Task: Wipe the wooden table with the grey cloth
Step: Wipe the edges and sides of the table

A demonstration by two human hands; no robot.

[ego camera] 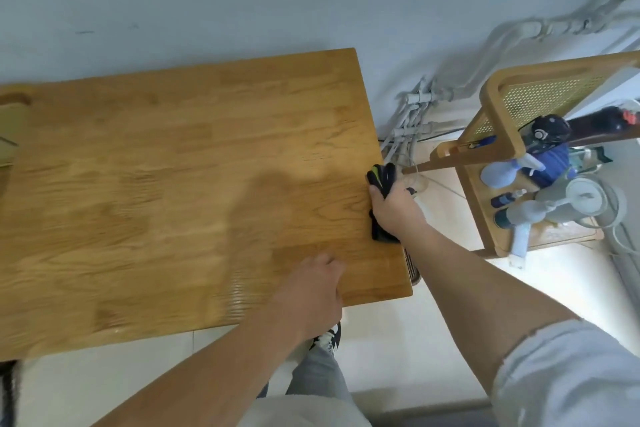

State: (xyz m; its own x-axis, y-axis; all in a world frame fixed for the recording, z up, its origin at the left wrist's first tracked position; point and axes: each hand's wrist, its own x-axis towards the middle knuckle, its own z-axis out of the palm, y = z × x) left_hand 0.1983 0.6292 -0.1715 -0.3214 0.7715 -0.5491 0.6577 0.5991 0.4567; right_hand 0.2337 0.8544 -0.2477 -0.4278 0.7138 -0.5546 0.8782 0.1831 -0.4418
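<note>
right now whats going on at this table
A person is wiping the wooden table. Their right hand grips the cloth, which looks dark here, and presses it on the tabletop at the table's right edge. The left hand rests on the wood near the front edge and holds nothing. Beside the table stands a wooden rack with spray bottles on it, untouched.

Honey-brown grained table [173,184], black cloth [386,177] w/ yellow-green patch.
</note>
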